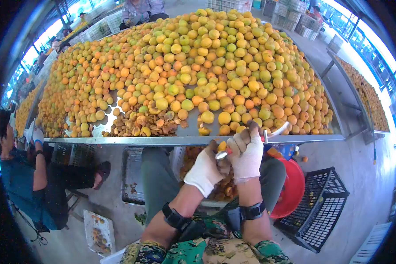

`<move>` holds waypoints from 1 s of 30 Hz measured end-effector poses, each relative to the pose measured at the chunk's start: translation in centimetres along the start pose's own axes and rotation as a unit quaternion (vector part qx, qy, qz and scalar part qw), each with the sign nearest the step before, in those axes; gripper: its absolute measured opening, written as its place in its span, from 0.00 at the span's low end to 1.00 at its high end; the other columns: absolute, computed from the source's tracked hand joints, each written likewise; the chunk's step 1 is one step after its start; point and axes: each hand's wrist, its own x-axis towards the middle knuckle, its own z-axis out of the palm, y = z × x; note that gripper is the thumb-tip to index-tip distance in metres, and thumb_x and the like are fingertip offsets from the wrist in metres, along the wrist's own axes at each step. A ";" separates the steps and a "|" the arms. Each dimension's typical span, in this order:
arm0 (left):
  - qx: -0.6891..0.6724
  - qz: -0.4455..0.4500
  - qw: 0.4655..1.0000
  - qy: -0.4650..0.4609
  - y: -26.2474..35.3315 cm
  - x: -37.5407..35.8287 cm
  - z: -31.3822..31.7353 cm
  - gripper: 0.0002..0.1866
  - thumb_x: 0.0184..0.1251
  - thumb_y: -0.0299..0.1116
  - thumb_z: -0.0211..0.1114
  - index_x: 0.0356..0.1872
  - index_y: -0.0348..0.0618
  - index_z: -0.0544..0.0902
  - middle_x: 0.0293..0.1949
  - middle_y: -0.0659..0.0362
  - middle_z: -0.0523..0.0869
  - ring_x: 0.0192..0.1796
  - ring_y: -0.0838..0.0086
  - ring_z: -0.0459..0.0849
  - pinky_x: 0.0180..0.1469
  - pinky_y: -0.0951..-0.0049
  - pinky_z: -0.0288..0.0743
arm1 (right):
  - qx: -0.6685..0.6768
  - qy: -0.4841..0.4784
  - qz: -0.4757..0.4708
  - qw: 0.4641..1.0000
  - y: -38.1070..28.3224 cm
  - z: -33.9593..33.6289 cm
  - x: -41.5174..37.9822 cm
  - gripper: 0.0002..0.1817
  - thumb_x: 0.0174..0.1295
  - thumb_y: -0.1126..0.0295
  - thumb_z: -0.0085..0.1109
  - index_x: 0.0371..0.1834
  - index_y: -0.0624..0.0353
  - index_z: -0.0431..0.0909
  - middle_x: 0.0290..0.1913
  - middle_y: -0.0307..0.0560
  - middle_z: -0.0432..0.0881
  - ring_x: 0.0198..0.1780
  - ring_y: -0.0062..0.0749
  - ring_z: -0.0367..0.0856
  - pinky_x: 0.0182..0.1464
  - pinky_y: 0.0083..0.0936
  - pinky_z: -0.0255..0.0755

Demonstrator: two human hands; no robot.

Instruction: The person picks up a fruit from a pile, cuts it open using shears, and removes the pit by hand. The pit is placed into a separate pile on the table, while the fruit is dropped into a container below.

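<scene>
Both my hands wear pale gloves with dark fingertips and meet just below the metal table's front edge [185, 141]. My left hand [205, 170] is closed around a small orange fruit piece [222, 146], largely hidden by the fingers. My right hand [246, 154] is wrapped round a tool with a red-and-metal part [265, 136] and a pale curved end [278, 131]. The tool's metal tip [221, 155] touches the fruit piece. Beneath my hands lie cut orange pieces [226, 191] in a container. A large heap of yellow-orange fruit [198, 66] covers the table.
Brown scraps [141, 124] lie near the table's front edge. A red basin [290, 189] and a black crate [314, 207] stand at right. A metal tray [133, 176] and white tray [99, 233] are at left, beside a seated co-worker [26, 185]. Another person [141, 11] sits behind the table.
</scene>
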 end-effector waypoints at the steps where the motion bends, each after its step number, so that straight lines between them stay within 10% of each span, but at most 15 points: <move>1: 0.095 0.048 0.994 0.015 -0.1 -0.1 0.0 0.28 0.46 0.32 0.70 0.48 0.37 0.67 0.30 0.56 0.80 0.31 0.65 0.81 0.30 0.67 0.76 | 0.025 -0.011 0.030 0.999 0.1 -0.6 -0.1 0.07 0.68 0.61 0.51 0.40 0.50 0.71 0.16 0.28 0.54 0.13 0.14 0.48 0.16 0.17 0.45; 5: 0.461 0.236 0.853 0.060 0.4 -0.3 0.5 0.29 0.54 0.25 0.64 0.58 0.36 0.64 0.37 0.56 0.81 0.35 0.69 0.81 0.36 0.71 0.78 | 0.016 0.000 0.029 0.999 0.0 -0.2 0.2 0.10 0.67 0.62 0.52 0.28 0.46 0.66 0.15 0.27 0.53 0.14 0.16 0.49 0.17 0.18 0.47; 9: 0.209 0.281 0.937 0.006 2.1 -1.3 1.7 0.35 0.52 0.24 0.66 0.62 0.36 0.60 0.42 0.54 0.81 0.39 0.69 0.82 0.41 0.73 0.78 | -0.011 -0.037 -0.047 0.998 -2.5 0.1 0.4 0.05 0.68 0.65 0.50 0.35 0.51 0.70 0.16 0.29 0.54 0.14 0.15 0.51 0.17 0.17 0.54; 12: 0.588 0.369 0.718 0.050 4.2 -2.4 2.0 0.32 0.48 0.27 0.69 0.58 0.35 0.67 0.42 0.49 0.83 0.44 0.61 0.83 0.47 0.69 0.77 | -0.158 -0.027 -0.040 0.986 -2.2 0.3 0.5 0.05 0.63 0.69 0.54 0.38 0.56 0.74 0.18 0.31 0.65 0.13 0.18 0.59 0.16 0.17 0.58; 14: 0.529 0.382 0.757 0.040 4.0 -1.5 1.9 0.29 0.50 0.28 0.68 0.55 0.35 0.70 0.42 0.47 0.83 0.46 0.58 0.83 0.48 0.67 0.77 | -0.376 -0.084 0.059 0.921 -2.0 -0.1 0.4 0.06 0.57 0.71 0.57 0.36 0.61 0.78 0.28 0.39 0.78 0.24 0.24 0.76 0.24 0.19 0.68; 16: 0.468 0.389 0.793 0.032 4.3 -1.7 2.3 0.25 0.51 0.29 0.67 0.52 0.34 0.72 0.43 0.45 0.83 0.48 0.55 0.82 0.50 0.65 0.76 | -0.533 -0.190 -0.098 0.818 1.2 -0.2 0.8 0.12 0.55 0.70 0.60 0.42 0.59 0.79 0.34 0.48 0.82 0.34 0.35 0.82 0.36 0.26 0.74; 18: 0.775 0.419 0.463 0.098 5.2 -2.8 2.8 0.17 0.53 0.29 0.65 0.45 0.41 0.75 0.41 0.49 0.82 0.40 0.58 0.81 0.42 0.65 0.77 | -0.583 -0.235 -0.164 0.760 2.4 -0.2 1.0 0.13 0.54 0.69 0.60 0.43 0.57 0.79 0.36 0.51 0.83 0.35 0.40 0.83 0.39 0.29 0.75; 22: 0.744 0.400 0.510 0.162 4.8 -1.3 0.4 0.21 0.43 0.24 0.66 0.44 0.36 0.74 0.40 0.45 0.80 0.43 0.51 0.79 0.44 0.64 0.76 | -0.705 -0.225 -0.161 0.654 3.2 -0.1 0.3 0.13 0.52 0.66 0.62 0.41 0.54 0.78 0.32 0.52 0.81 0.35 0.47 0.81 0.38 0.34 0.75; 24: 0.188 0.307 0.933 0.021 4.8 0.8 -1.4 0.14 0.53 0.26 0.63 0.42 0.37 0.75 0.37 0.49 0.81 0.41 0.57 0.81 0.43 0.64 0.76 | -0.701 -0.197 -0.169 0.665 3.7 -0.8 -0.5 0.13 0.52 0.65 0.62 0.39 0.56 0.77 0.29 0.51 0.80 0.33 0.48 0.81 0.36 0.35 0.74; 29: 0.074 0.278 0.950 0.120 3.6 -0.9 1.0 0.09 0.67 0.28 0.49 0.43 0.38 0.75 0.37 0.53 0.81 0.38 0.64 0.81 0.42 0.62 0.78 | -0.675 -0.191 -0.149 0.697 3.6 -0.3 -0.9 0.14 0.50 0.72 0.63 0.41 0.57 0.79 0.30 0.53 0.80 0.32 0.45 0.81 0.35 0.29 0.74; 30: 0.245 0.353 0.895 0.116 3.3 -1.2 0.7 0.08 0.67 0.28 0.50 0.43 0.39 0.75 0.38 0.53 0.81 0.39 0.64 0.81 0.42 0.62 0.78 | -0.699 -0.208 -0.161 0.665 3.5 -0.3 -0.8 0.15 0.50 0.71 0.64 0.43 0.57 0.79 0.31 0.52 0.81 0.33 0.44 0.82 0.35 0.29 0.74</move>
